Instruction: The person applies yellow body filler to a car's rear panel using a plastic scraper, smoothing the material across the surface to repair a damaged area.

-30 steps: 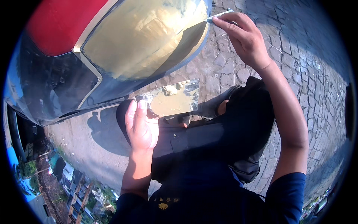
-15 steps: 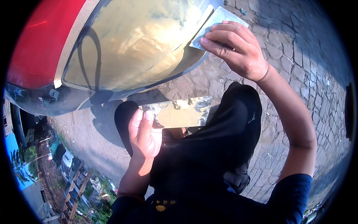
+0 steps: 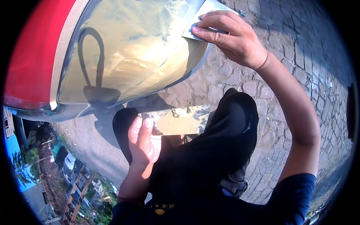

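My right hand (image 3: pixel 240 39) pinches a pale flat spreader (image 3: pixel 210 8) between thumb and fingers. Its edge lies against the right side of a curved vehicle body panel (image 3: pixel 131 60) smeared with beige body filler. Low in front of me, my left hand (image 3: pixel 145 140) grips one end of a rectangular mixing board (image 3: pixel 174 125), thumb on top; its other fingers are mostly hidden underneath. The board is coated with the same beige filler, and a thick lump of filler (image 3: pixel 185 111) sits along its far edge.
A red body section (image 3: pixel 35 48) stands left of the filler-covered panel, bordered by a strip of masking tape (image 3: pixel 64 45). My knees (image 3: pixel 240 112) are bent below the panel. Paving stones (image 3: pixel 281 86) cover the ground at right; clutter and greenery (image 3: pixel 75 180) lie lower left.
My right hand and the spreader have shifted slightly up and left along the panel. The panel sits a little differently in view. My left hand still holds the board, slightly lower in view.
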Demonstrator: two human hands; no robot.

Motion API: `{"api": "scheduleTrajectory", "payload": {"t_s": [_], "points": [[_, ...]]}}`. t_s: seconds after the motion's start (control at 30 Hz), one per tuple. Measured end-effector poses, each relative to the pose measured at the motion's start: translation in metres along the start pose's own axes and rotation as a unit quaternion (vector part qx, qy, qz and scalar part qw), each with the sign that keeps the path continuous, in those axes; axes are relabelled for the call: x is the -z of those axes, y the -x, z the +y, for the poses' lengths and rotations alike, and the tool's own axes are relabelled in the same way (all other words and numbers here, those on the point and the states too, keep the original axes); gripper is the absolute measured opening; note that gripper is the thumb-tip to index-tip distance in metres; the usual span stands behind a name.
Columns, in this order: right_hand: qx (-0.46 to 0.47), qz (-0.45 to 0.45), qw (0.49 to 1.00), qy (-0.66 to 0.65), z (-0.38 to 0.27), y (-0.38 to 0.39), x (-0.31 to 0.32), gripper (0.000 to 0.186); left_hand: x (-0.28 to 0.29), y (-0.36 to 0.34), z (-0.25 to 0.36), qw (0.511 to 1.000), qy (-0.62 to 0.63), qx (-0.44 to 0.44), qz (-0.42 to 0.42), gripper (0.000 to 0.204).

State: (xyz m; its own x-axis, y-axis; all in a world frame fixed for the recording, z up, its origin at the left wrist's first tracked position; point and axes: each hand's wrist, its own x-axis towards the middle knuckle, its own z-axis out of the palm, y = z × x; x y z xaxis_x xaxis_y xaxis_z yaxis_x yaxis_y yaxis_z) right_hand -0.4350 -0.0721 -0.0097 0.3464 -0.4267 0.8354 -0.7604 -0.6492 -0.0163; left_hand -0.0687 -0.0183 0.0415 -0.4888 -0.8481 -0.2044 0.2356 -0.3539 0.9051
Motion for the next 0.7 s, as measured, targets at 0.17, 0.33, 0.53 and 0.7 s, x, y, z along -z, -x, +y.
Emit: {"api": "scheduleTrajectory", "payload": {"t_s": [0.17,0.33,0.53,0.7], "points": [[-0.056,-0.096,0.992,-0.059,-0.013,0.012,0.042,0.046,-0.007,0.001,0.003,1.0,-0.021,-0.017,-0.005,0.028],[-0.259,0.011,0.768,-0.586,-0.1,-0.002,0.072,0.024,-0.026,-0.005,0.001,0.997,-0.039,-0.058,-0.028,0.026],[-0.242,-0.083,0.921,-0.292,-0.048,0.012,0.067,0.031,-0.033,0.004,0.012,0.996,0.005,-0.09,-0.011,0.026],[-0.095,-0.034,0.994,-0.033,0.006,-0.005,0.029,0.048,-0.042,0.026,0.009,0.998,0.018,-0.046,-0.032,0.025]]}}
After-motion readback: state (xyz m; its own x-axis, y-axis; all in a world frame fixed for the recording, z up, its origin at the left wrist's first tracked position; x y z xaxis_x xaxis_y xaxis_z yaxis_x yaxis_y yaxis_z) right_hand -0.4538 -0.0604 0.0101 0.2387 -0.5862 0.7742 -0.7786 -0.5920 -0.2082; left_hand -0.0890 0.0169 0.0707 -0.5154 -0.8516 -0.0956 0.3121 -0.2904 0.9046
